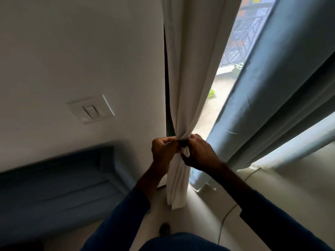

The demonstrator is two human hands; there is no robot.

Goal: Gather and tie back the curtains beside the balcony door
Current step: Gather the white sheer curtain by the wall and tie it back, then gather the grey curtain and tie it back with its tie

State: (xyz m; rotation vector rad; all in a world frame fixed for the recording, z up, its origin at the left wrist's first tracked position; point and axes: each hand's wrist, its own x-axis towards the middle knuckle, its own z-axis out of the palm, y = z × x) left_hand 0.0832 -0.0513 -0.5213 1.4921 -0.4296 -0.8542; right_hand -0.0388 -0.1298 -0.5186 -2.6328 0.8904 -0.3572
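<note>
Here the white curtain (183,98) bunches between both hands' fingers (168,142).

The left hand (163,151) and right hand (199,153) are hiding most of the dark tie (183,144). The blue curtain (272,105) is running off-frame

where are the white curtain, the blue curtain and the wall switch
white curtain (188,87): head view, on its folds above the gathered waist
blue curtain (272,105): head view, on the middle of its hanging folds
wall switch (91,110): head view, on the rocker in its plate
</note>
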